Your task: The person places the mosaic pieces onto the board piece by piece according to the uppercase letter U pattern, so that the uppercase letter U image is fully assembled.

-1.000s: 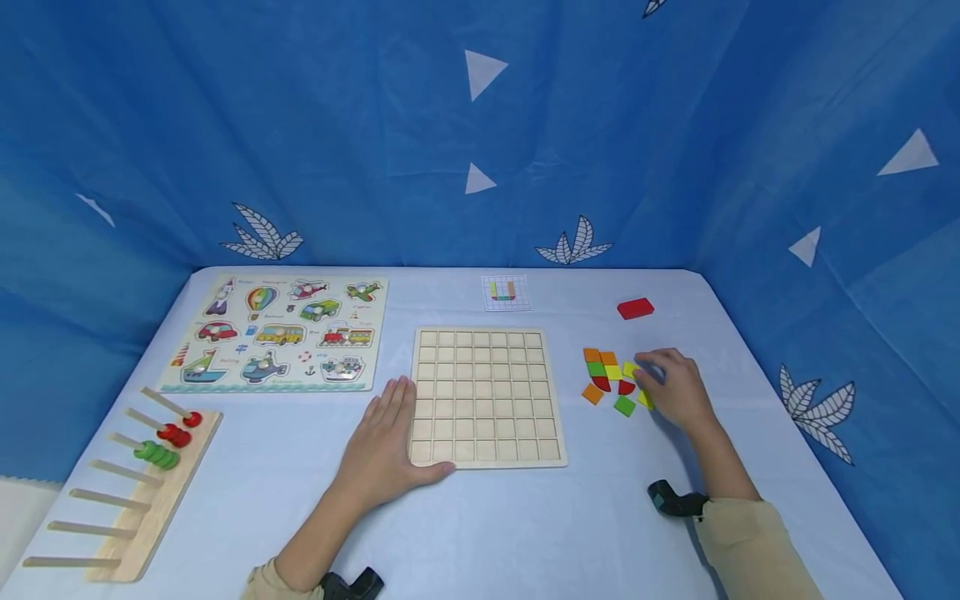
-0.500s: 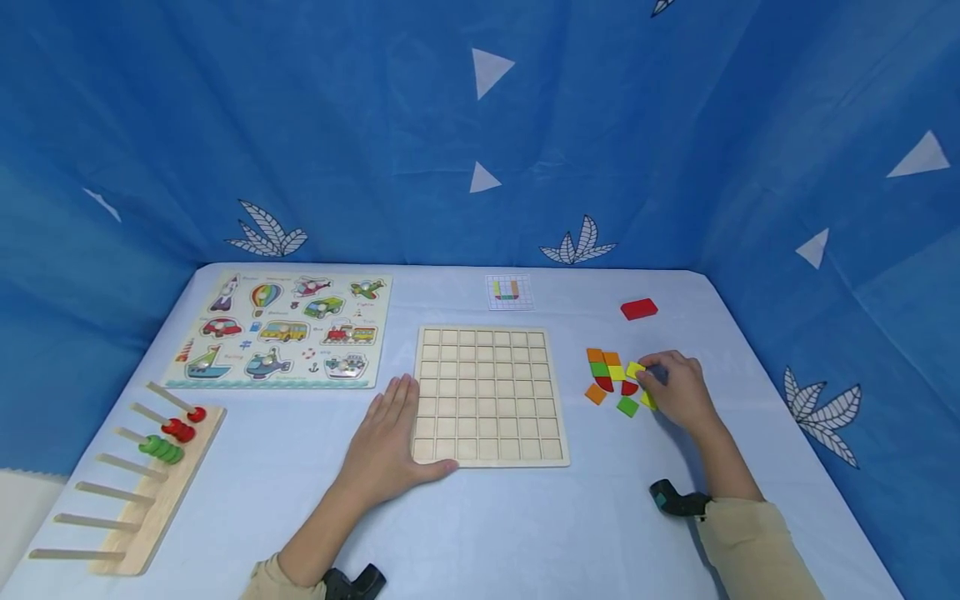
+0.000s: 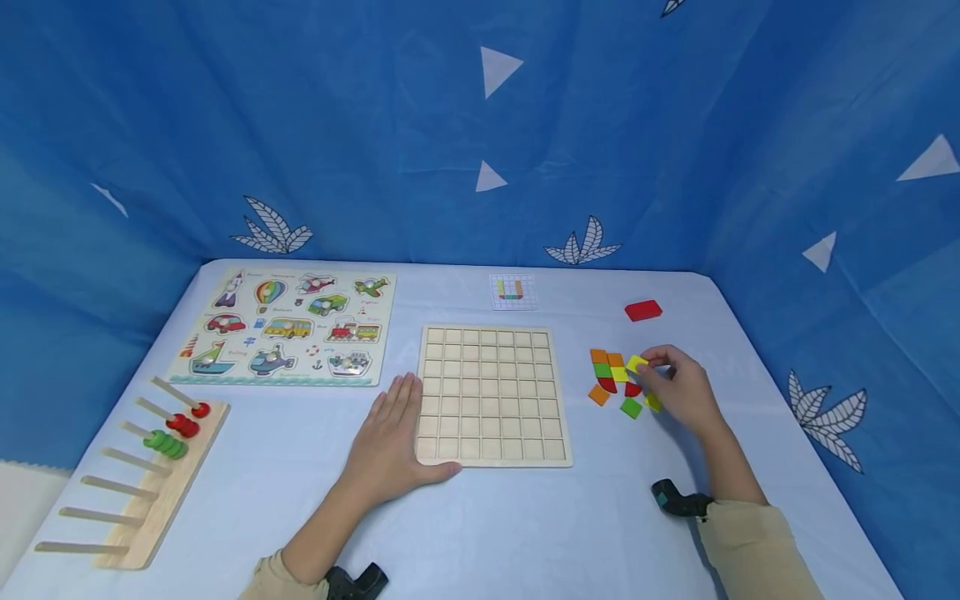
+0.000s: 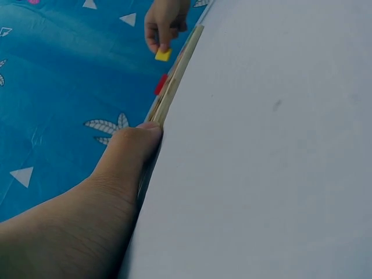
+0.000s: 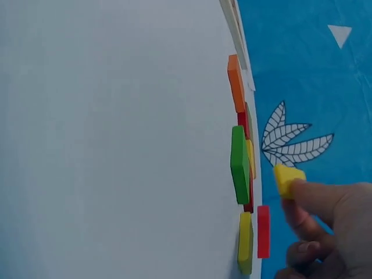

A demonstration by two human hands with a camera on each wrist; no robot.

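My left hand (image 3: 390, 446) lies with straight fingers along the left edge of a square wooden grid board (image 3: 491, 407), its thumb at the front edge. Thumb and fingertips of my right hand (image 3: 684, 396) pinch a yellow tile (image 5: 285, 180), held above the table in both wrist views. Below and beside that hand lie several small tiles: a green tile (image 3: 631, 407), an orange tile (image 3: 598, 395), another yellow tile (image 3: 653, 402) and a red quarter-round tile (image 3: 633, 389). More orange, green, yellow and red pieces sit grouped just left of them.
A pattern card (image 3: 513, 292) with a U shape lies behind the board. Red pieces (image 3: 643, 311) rest at the back right. On the left are a vehicle puzzle board (image 3: 300, 379) and a wooden peg rack (image 3: 176, 500) with beads. Blue cloth (image 3: 420, 125) surrounds the table.
My right hand has lifted the pinched yellow tile slightly off the group. The left hand stays at the board. The head view has shifted a little to the left.
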